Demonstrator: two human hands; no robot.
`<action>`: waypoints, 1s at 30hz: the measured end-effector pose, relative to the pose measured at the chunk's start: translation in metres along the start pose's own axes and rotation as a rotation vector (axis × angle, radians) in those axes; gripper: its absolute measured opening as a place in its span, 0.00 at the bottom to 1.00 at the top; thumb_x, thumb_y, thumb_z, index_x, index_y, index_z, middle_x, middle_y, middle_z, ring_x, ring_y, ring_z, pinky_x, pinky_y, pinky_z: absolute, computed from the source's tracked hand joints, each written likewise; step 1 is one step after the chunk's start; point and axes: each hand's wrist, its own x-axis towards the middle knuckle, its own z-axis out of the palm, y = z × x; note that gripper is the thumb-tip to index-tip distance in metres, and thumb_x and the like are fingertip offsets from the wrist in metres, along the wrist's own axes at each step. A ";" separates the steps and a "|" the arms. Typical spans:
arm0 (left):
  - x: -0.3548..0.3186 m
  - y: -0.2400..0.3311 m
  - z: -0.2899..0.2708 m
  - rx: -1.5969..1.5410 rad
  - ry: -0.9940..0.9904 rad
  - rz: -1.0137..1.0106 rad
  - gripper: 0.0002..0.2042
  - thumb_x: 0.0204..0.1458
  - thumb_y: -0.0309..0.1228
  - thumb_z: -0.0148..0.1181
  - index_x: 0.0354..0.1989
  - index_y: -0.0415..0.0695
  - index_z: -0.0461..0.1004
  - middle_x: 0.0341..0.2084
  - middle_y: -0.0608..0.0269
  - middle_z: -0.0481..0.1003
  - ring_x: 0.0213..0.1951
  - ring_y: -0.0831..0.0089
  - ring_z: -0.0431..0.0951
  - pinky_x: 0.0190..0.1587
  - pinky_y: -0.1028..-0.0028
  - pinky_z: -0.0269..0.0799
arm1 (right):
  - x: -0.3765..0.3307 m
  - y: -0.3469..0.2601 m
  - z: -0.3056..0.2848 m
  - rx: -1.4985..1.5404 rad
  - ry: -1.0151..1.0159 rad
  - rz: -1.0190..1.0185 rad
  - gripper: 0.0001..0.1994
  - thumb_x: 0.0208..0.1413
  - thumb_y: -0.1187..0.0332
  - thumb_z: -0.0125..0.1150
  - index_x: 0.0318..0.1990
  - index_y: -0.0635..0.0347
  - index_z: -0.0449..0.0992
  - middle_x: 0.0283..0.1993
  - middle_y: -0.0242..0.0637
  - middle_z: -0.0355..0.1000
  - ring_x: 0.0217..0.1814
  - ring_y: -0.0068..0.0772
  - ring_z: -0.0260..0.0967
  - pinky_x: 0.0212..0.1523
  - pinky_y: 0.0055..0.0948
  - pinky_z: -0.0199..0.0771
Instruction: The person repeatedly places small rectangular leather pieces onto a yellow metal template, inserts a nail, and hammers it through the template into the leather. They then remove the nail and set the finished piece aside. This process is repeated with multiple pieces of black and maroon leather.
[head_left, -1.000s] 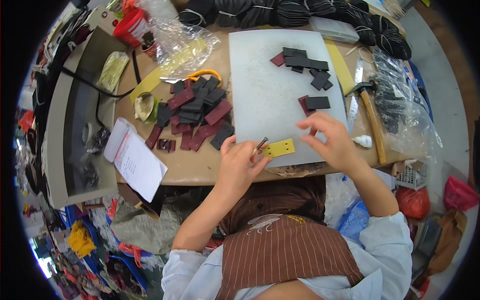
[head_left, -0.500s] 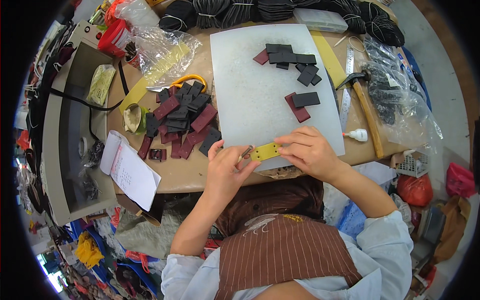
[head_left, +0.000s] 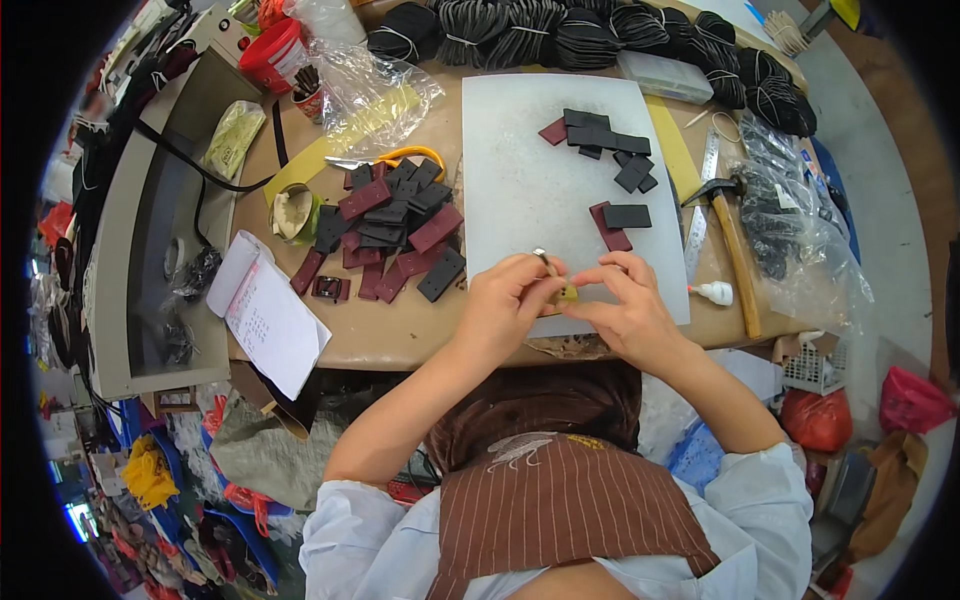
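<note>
Above the near edge of a white board [head_left: 520, 190], my two hands meet around a small yellow rectangular piece with holes [head_left: 569, 294]. Fingers hide most of it. My left hand [head_left: 508, 300] is closed, pinching the piece, with a short metal rod [head_left: 541, 254] poking up between its fingers. My right hand [head_left: 630, 312] grips the piece's other side with thumb and fingertips. Farther up the board lie black strips [head_left: 605, 135] with a maroon one, and a black strip [head_left: 627, 216] crosses a maroon strip [head_left: 610, 238].
Left of the board is a heap of black and maroon pieces [head_left: 390, 225], with orange-handled scissors [head_left: 425, 154] behind. A notepad [head_left: 270, 320] overhangs the table's front edge. On the right lie a hammer [head_left: 735, 250], a steel ruler [head_left: 700, 200] and a small white bottle [head_left: 714, 293].
Both hands have drawn together, my left moving right toward my right. The yellow piece, mostly visible before, is now largely covered by fingers. The whole view has shifted slightly.
</note>
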 end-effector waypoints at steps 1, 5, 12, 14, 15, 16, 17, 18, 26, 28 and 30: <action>0.000 -0.004 0.000 0.017 0.022 0.005 0.03 0.55 0.21 0.57 0.32 0.33 0.72 0.32 0.60 0.75 0.27 0.77 0.78 0.28 0.79 0.76 | -0.001 -0.002 -0.002 -0.038 -0.007 0.015 0.12 0.44 0.75 0.61 0.38 0.49 0.81 0.49 0.33 0.71 0.54 0.45 0.63 0.54 0.41 0.62; -0.007 -0.012 -0.002 0.157 0.047 0.017 0.03 0.56 0.20 0.56 0.36 0.34 0.73 0.35 0.61 0.75 0.34 0.77 0.79 0.31 0.79 0.80 | -0.011 0.066 -0.040 -0.200 0.315 0.481 0.11 0.57 0.68 0.55 0.47 0.54 0.77 0.49 0.45 0.70 0.56 0.51 0.63 0.59 0.42 0.59; -0.001 -0.010 0.004 0.269 0.033 0.154 0.03 0.55 0.21 0.58 0.33 0.34 0.72 0.33 0.59 0.76 0.30 0.74 0.79 0.29 0.77 0.78 | -0.093 0.174 -0.080 -0.490 0.137 0.784 0.16 0.61 0.59 0.51 0.47 0.62 0.71 0.33 0.43 0.71 0.37 0.43 0.69 0.39 0.40 0.70; -0.004 -0.012 0.005 0.354 0.080 0.249 0.03 0.53 0.23 0.59 0.32 0.36 0.72 0.31 0.58 0.76 0.28 0.69 0.79 0.28 0.75 0.76 | -0.065 0.145 -0.105 -0.124 0.210 0.881 0.17 0.63 0.55 0.48 0.45 0.62 0.71 0.27 0.34 0.68 0.28 0.30 0.67 0.27 0.30 0.67; -0.006 -0.014 0.005 0.394 0.114 0.293 0.04 0.53 0.23 0.60 0.32 0.36 0.72 0.30 0.58 0.76 0.28 0.67 0.79 0.27 0.74 0.75 | -0.033 0.103 -0.126 0.224 0.277 1.027 0.19 0.65 0.53 0.46 0.44 0.60 0.72 0.25 0.29 0.66 0.23 0.22 0.64 0.21 0.23 0.63; -0.006 -0.013 0.007 0.423 0.132 0.351 0.04 0.52 0.24 0.61 0.31 0.37 0.73 0.29 0.58 0.76 0.27 0.64 0.79 0.27 0.73 0.75 | -0.024 0.083 -0.148 0.365 0.317 0.912 0.19 0.65 0.51 0.45 0.43 0.59 0.72 0.23 0.26 0.63 0.21 0.17 0.60 0.18 0.19 0.57; -0.005 -0.012 0.010 0.433 0.133 0.367 0.04 0.52 0.25 0.61 0.31 0.38 0.73 0.28 0.58 0.76 0.27 0.63 0.78 0.27 0.72 0.74 | -0.019 0.065 -0.166 0.501 0.364 0.792 0.20 0.66 0.50 0.43 0.42 0.58 0.72 0.21 0.23 0.61 0.18 0.11 0.55 0.16 0.14 0.51; -0.006 -0.010 0.012 0.451 0.138 0.377 0.05 0.51 0.26 0.62 0.30 0.39 0.73 0.27 0.59 0.76 0.27 0.61 0.78 0.27 0.71 0.73 | -0.013 0.046 -0.174 0.579 0.366 0.659 0.19 0.66 0.51 0.44 0.40 0.59 0.72 0.20 0.24 0.60 0.18 0.13 0.55 0.16 0.16 0.52; -0.008 -0.016 0.016 0.544 0.235 0.312 0.09 0.52 0.29 0.61 0.32 0.39 0.67 0.27 0.57 0.73 0.24 0.56 0.75 0.26 0.64 0.72 | 0.019 -0.025 -0.158 0.171 -0.106 0.536 0.14 0.65 0.60 0.49 0.32 0.61 0.71 0.20 0.28 0.62 0.21 0.25 0.61 0.22 0.31 0.59; -0.010 -0.019 0.018 0.505 0.261 0.240 0.09 0.51 0.27 0.62 0.31 0.38 0.67 0.26 0.57 0.74 0.24 0.59 0.76 0.27 0.67 0.72 | 0.005 -0.013 -0.160 0.231 0.235 0.653 0.16 0.66 0.58 0.48 0.32 0.59 0.71 0.18 0.26 0.59 0.19 0.22 0.57 0.20 0.26 0.57; -0.012 -0.022 0.012 0.499 0.202 0.232 0.09 0.51 0.27 0.63 0.30 0.38 0.67 0.27 0.58 0.75 0.25 0.60 0.76 0.27 0.68 0.72 | 0.015 -0.011 -0.174 0.354 0.480 0.652 0.18 0.66 0.52 0.44 0.34 0.57 0.70 0.16 0.22 0.56 0.13 0.16 0.49 0.13 0.20 0.49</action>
